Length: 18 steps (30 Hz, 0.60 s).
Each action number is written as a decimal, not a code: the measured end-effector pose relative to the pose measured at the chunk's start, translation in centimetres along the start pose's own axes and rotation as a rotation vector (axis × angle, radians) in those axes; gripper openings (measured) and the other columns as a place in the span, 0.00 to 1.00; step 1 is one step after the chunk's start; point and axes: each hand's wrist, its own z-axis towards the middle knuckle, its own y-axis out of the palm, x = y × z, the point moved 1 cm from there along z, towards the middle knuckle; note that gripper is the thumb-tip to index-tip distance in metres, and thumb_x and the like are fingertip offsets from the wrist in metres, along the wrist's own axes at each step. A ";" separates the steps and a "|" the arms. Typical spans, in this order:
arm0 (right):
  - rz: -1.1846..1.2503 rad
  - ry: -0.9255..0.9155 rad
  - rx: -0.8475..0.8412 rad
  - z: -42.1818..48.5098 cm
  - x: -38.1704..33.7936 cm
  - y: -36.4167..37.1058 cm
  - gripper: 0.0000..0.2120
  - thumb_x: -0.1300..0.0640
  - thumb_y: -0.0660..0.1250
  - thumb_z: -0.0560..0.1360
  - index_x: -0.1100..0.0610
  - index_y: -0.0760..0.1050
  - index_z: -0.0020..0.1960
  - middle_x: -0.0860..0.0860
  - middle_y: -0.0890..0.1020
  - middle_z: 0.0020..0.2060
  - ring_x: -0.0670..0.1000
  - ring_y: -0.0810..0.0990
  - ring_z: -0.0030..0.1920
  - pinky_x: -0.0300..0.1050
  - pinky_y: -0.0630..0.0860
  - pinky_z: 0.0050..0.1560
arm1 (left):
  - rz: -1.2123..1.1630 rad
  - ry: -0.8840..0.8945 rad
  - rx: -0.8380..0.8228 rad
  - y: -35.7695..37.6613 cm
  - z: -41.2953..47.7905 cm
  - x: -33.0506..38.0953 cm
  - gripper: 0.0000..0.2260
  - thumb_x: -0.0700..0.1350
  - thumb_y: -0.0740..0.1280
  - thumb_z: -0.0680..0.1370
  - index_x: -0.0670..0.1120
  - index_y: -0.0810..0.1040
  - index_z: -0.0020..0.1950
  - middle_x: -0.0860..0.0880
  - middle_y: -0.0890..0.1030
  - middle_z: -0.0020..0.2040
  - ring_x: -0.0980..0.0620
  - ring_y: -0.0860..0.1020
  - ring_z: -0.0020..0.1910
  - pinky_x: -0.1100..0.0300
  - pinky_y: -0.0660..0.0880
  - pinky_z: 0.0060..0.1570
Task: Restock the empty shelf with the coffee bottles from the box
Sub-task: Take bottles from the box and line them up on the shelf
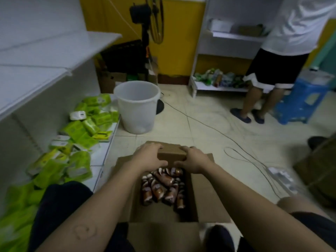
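An open cardboard box (209, 202) stands on the floor between my knees. Several brown coffee bottles (163, 188) with white caps lie jumbled inside it. My left hand (149, 157) and my right hand (194, 160) both grip the box's far flap (171, 153), fingers curled over its edge, thumbs toward the bottles. White empty shelves (41, 57) rise on my left, above the floor-level shelf.
Green packets (78, 131) lie heaped on the low shelf at left. A white plastic bucket (137, 106) stands beyond the box. Cables (241, 153) trail across the tiled floor. A person's legs (254, 99) and a blue stool (301, 100) are at the far right, and another carton (320, 166) sits at right.
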 end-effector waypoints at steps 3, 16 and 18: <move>0.028 0.045 -0.081 0.7 2.3 3.1 0.30 0.40 0.68 0.71 0.48 0.68 0.70 0.52 0.76 0.63 0.54 0.77 0.59 0.51 0.76 0.59 | -0.076 -0.063 -0.089 3.7 1.5 -0.5 0.32 0.59 0.73 0.69 0.52 0.70 0.70 0.48 0.74 0.67 0.47 0.73 0.64 0.49 0.73 0.61; 0.197 0.308 -0.547 6.3 8.6 20.9 0.37 0.46 0.65 0.74 0.53 0.52 0.77 0.59 0.63 0.72 0.61 0.66 0.69 0.54 0.65 0.70 | -0.441 -0.519 -0.352 17.7 5.3 -10.0 0.12 0.48 0.73 0.72 0.53 0.74 0.52 0.51 0.79 0.52 0.51 0.77 0.52 0.55 0.73 0.54; 0.236 0.344 -0.610 7.0 9.1 23.0 0.42 0.48 0.67 0.74 0.53 0.44 0.79 0.60 0.60 0.73 0.62 0.66 0.70 0.54 0.66 0.69 | -0.444 -0.554 -0.365 20.3 6.7 -10.7 0.20 0.49 0.72 0.71 0.52 0.74 0.61 0.49 0.79 0.57 0.49 0.77 0.55 0.51 0.73 0.58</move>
